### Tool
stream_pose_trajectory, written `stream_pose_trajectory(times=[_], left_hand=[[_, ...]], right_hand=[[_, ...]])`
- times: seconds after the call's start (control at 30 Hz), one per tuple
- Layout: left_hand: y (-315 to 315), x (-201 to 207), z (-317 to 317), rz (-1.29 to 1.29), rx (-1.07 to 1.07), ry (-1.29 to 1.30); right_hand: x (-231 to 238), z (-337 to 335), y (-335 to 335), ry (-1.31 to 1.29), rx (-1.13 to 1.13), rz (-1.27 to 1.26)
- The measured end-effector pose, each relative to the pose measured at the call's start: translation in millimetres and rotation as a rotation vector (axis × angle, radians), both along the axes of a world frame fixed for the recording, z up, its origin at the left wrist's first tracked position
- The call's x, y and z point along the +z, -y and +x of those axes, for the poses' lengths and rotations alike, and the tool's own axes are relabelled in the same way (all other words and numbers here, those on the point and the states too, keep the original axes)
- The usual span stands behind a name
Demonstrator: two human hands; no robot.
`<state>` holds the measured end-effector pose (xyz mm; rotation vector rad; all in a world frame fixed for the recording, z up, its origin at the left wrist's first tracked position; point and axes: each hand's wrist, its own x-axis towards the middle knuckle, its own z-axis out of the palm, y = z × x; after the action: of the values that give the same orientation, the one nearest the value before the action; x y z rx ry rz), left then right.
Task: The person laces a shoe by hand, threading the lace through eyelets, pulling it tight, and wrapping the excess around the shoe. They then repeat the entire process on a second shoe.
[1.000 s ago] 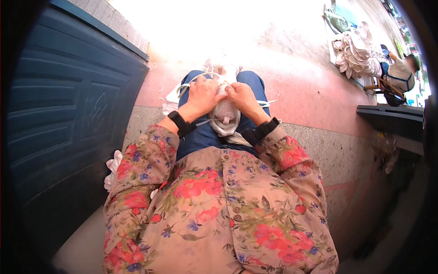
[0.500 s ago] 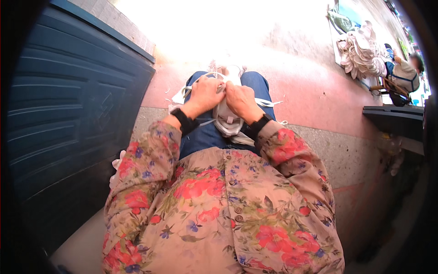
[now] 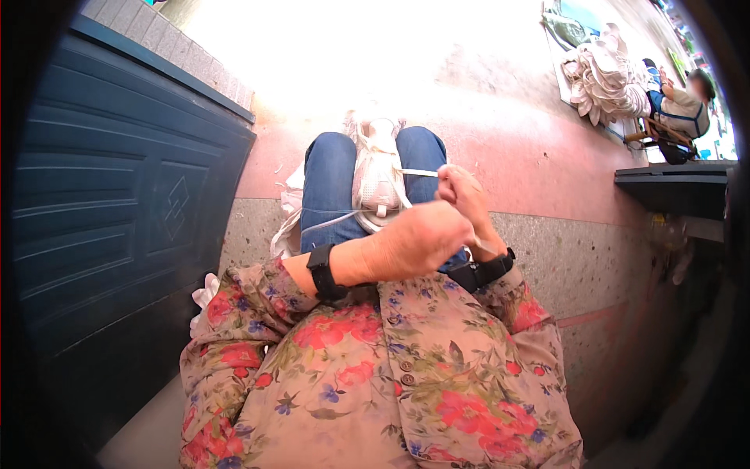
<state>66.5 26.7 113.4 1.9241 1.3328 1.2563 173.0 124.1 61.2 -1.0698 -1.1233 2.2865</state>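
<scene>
1. A white shoe (image 3: 378, 173) lies wedged between the person's knees in blue jeans (image 3: 328, 184), at the upper middle of the frame. Held there, it seems steadied without a hand.
2. The right hand (image 3: 462, 195) is raised just right of the shoe, its fingers pinched closed on a white lace (image 3: 418, 172) that runs taut from the shoe to the hand. The tension suggests a pull on the lace.
3. The left hand (image 3: 418, 244) sits in the middle of the frame, curled shut. A second thin strand (image 3: 332, 223) crosses the left thigh toward it, but whether the fingers grip it cannot be told.
4. Both wrists carry black bands; the sleeves are floral.
5. A dark blue door (image 3: 117, 211) fills the left of the frame.
6. At the upper right, a heap of white shoes (image 3: 605, 78) lies beside another seated person (image 3: 680, 109), well apart.
</scene>
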Motion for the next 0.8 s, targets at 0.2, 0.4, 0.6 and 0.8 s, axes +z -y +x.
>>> stream_pose_trajectory(times=[0.2, 0.4, 0.6, 0.8], left_hand=[[4.7, -3.5, -39.4, -0.434, 0.548, 0.276], [12.9, -12.8, -44.6, -0.515, 0.666, 0.256], [17.9, -29.0, -53.7, -0.513, 0.609, 0.234], [-10.2, -61.9, -103.4, -0.245, 0.558, -0.357]], right_hand=[[-2.3, -34.9, 21.9, -0.225, 0.022, 0.036], [0.5, -52.6, 31.6, -0.187, 0.028, 0.135], [-6.1, -53.7, 32.8, -0.182, 0.039, 0.184], [-9.1, -38.8, 34.6, -0.045, 0.055, 0.268]])
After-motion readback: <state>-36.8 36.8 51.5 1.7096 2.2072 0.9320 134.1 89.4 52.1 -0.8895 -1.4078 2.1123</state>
